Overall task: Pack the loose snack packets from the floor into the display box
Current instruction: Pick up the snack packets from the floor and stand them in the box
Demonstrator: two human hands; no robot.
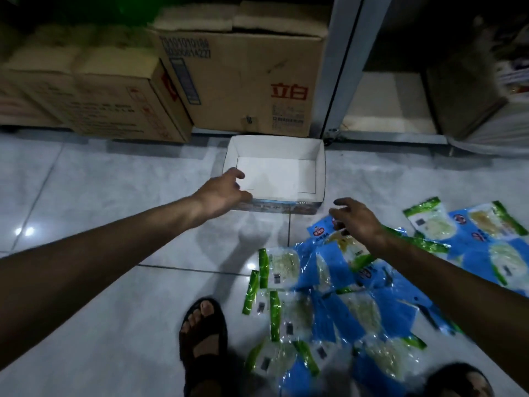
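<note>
An empty display box [320,170], white inside with a blue printed front, stands on the tiled floor ahead of me. My left hand [221,193] grips its front left corner, fingers over the rim. Several blue and green snack packets [329,299] lie scattered on the floor to the right of the box and in front of me. My right hand [356,217] hovers just above the nearest packets with fingers spread, holding nothing.
Brown cardboard cartons [243,81] are stacked against the wall behind the box. A metal shelf post [340,81] rises at the right of them. My sandalled feet [203,339] stand on the floor near the packets.
</note>
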